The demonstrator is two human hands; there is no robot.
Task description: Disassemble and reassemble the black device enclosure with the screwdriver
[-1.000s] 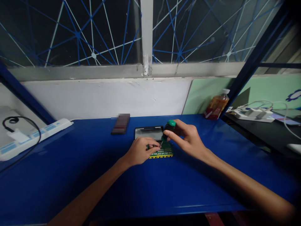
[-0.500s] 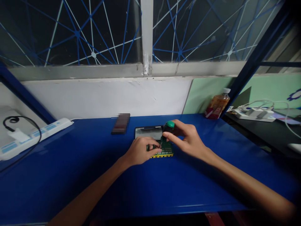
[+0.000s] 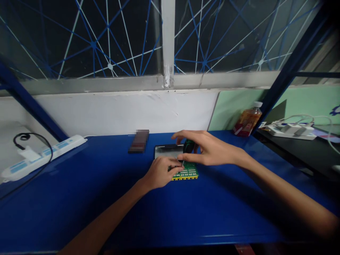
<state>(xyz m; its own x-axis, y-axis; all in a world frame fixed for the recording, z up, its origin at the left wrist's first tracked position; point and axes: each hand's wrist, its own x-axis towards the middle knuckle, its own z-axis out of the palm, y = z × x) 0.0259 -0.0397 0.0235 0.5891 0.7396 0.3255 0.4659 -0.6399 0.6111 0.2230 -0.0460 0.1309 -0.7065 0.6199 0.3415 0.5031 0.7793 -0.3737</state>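
A green circuit board (image 3: 190, 170) with a yellow front edge lies on the blue table (image 3: 170, 216). My left hand (image 3: 162, 172) rests at the board's left part, thumb and index finger pinched around something small that I cannot make out, close to the screwdriver's tip. In my right hand (image 3: 205, 147) is a screwdriver (image 3: 188, 145) with a dark handle, held upright between thumb and fingers, its thin shaft pointing down to the board. Behind the board lies a dark-framed tray with a grey inside (image 3: 167, 151), partly hidden by my hands.
A dark, pixelated flat object (image 3: 139, 141) lies behind at the left. A white power strip (image 3: 45, 157) with a black cable is at the far left. At the back right stands a bottle (image 3: 248, 119); another power strip (image 3: 292, 131) sits farther right.
My right hand has shifted its hold on the screwdriver, its fingers now reaching over the handle's top, which was green and visible before. My left hand stays at the board. The view has shifted slightly.
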